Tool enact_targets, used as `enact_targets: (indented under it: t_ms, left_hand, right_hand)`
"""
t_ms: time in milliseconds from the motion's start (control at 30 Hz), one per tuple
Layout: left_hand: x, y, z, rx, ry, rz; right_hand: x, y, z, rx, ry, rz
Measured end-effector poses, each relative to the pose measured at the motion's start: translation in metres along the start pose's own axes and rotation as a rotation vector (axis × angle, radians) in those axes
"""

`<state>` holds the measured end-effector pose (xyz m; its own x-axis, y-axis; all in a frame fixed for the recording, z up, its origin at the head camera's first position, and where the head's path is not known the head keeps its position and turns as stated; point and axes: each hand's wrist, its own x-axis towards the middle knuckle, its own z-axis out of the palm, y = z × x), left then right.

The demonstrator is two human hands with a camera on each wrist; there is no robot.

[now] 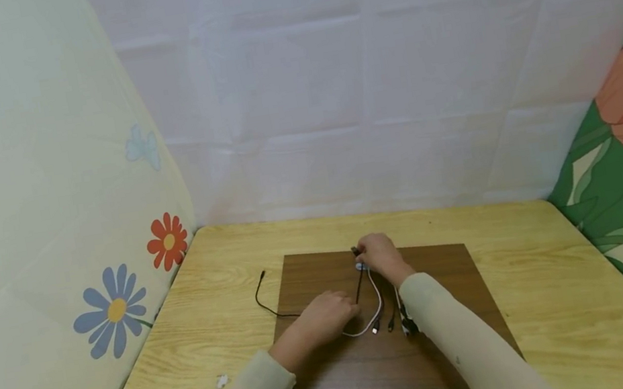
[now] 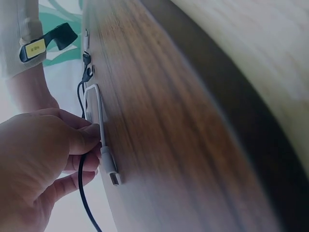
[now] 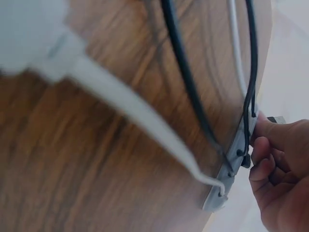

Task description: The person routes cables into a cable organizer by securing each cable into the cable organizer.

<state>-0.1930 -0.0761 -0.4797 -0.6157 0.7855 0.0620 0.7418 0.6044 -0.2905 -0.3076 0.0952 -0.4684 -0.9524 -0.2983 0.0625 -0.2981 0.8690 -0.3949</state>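
Note:
A black USB cable (image 1: 358, 289) runs from a grey cable holder (image 3: 234, 162) at the board's far edge to my left hand (image 1: 327, 318). Thumb and fingers of that hand pinch it, and its loose end (image 1: 263, 274) lies on the table at left. My right hand (image 3: 287, 166) has curled fingers at the holder and grips the cable near its black plug (image 1: 356, 251); the exact contact is partly hidden. Beside my left fingertips a white cable (image 2: 100, 116) lies with its plug (image 2: 111, 171) towards the camera.
The dark brown board (image 1: 369, 365) lies on a yellow wood-grain table (image 1: 544, 273). More cable ends (image 1: 391, 324) rest on the board between the hands, some partly behind the right sleeve. A pale scrap (image 1: 222, 381) lies at left. Printed cloth walls surround the table.

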Motion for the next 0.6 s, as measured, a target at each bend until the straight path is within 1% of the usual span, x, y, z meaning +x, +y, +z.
enact_targets:
  t_ms: [100, 233, 333, 433, 500, 567, 600]
  left_hand:
    - [-0.001, 0.000, 0.000, -0.031, -0.006, 0.004]
    - [-0.003, 0.000, 0.001, -0.060, -0.012, -0.002]
    - [-0.005, -0.001, 0.001, -0.083, 0.010, -0.013]
    - [-0.007, -0.002, 0.001, -0.104, 0.036, -0.046]
    - [-0.008, -0.003, 0.003, -0.129, 0.046, -0.085]
    - [-0.011, -0.003, 0.008, -0.174, 0.038, -0.134]
    - [-0.013, -0.004, 0.010, -0.216, 0.032, -0.155]
  right_hand:
    - [-0.001, 0.000, 0.001, -0.025, 0.004, -0.017]
    - [-0.002, -0.002, 0.002, -0.006, -0.005, -0.007]
    - [-0.003, -0.005, 0.002, 0.009, -0.008, 0.008]
    - [-0.003, -0.006, 0.002, 0.017, 0.002, 0.008]
    - [-0.003, -0.005, 0.002, 0.029, 0.016, 0.001]
    - [-0.006, -0.004, 0.002, 0.041, 0.038, -0.008]
    - [-0.009, -0.003, 0.001, 0.052, 0.049, -0.005]
